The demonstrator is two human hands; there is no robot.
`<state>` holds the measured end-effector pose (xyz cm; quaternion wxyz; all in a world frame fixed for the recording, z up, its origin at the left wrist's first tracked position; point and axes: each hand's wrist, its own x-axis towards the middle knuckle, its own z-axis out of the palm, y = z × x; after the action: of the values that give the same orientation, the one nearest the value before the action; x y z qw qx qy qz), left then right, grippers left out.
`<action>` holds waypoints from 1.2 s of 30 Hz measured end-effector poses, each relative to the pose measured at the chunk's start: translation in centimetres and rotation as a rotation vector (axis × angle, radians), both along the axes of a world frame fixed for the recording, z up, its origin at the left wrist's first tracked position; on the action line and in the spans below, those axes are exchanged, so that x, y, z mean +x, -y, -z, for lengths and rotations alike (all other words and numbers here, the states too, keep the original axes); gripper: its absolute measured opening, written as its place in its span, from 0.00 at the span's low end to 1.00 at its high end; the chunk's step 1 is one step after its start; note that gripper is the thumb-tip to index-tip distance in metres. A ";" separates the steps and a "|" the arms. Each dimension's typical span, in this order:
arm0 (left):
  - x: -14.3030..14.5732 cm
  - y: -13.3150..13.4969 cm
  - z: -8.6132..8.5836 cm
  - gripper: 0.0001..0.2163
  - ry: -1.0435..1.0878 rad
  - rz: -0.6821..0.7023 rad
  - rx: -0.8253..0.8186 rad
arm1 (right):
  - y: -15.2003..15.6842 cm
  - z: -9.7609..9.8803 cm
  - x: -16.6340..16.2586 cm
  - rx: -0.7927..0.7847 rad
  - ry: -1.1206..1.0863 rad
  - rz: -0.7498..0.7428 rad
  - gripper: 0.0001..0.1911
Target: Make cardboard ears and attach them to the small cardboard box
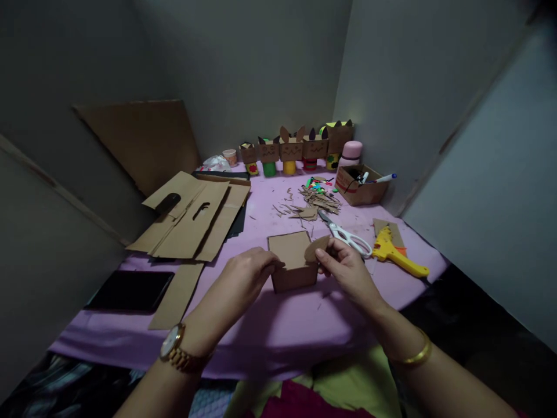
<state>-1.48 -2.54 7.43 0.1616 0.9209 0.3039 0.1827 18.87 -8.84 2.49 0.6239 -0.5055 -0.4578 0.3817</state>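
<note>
Head view, left fingers (270, 259) at cardboard box (293, 262), carton (364, 195) holding pens (383, 179).

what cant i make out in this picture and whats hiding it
All in the head view:
Left fingertips' grip: the left hand's own fingers hide whether they pinch the small cardboard box.
Part of the box's right edge: behind the cardboard oval in the right hand.
Pink flask's base: behind the open carton.
Watch: time too small to read.
Left forearm: cut off by the bottom edge.
</note>
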 end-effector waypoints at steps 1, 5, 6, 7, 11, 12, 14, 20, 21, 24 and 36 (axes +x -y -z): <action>0.0 0.0 -0.2 0.08 -0.021 0.014 0.014 | 0.0 -0.1 0.0 0.001 -0.001 0.001 0.14; 0.4 -0.2 -1.2 0.11 -0.166 0.088 0.068 | 0.0 -0.2 -0.1 0.010 -0.005 -0.003 0.14; 0.6 -0.2 -1.4 0.12 -0.207 0.103 0.078 | -0.1 -0.2 -0.1 0.011 -0.006 -0.005 0.14; 0.8 -0.3 -1.6 0.12 -0.246 0.113 0.090 | -0.1 -0.2 0.0 0.012 -0.006 -0.006 0.14; 1.6 -0.8 -2.0 0.13 -0.320 0.122 0.106 | -0.1 0.0 0.1 0.010 -0.003 -0.017 0.13; 1.8 -0.8 -2.0 0.13 -0.333 0.124 0.110 | -0.1 0.0 0.1 0.009 -0.003 -0.020 0.13; 2.2 -0.8 -2.2 0.13 -0.355 0.126 0.116 | 0.0 0.0 0.1 0.008 -0.004 -0.022 0.13; 2.3 -0.3 -2.6 0.14 -0.372 0.114 0.107 | -0.1 0.0 0.0 0.019 0.010 -0.022 0.12; 2.2 -0.2 -2.5 0.13 -0.365 0.116 0.100 | -0.1 0.0 0.0 0.023 0.018 -0.023 0.12; 1.9 -0.2 -2.4 0.13 -0.328 0.128 0.083 | -0.2 0.1 0.2 0.039 0.058 -0.022 0.11; 1.6 -0.5 -1.9 0.11 -0.176 0.136 0.014 | -0.2 -0.8 1.3 0.080 0.349 -0.131 0.08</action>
<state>0.07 -2.07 9.35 0.1401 0.9529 0.2526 0.0920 20.17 -8.61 3.29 0.5282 -0.5079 -0.6059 0.3095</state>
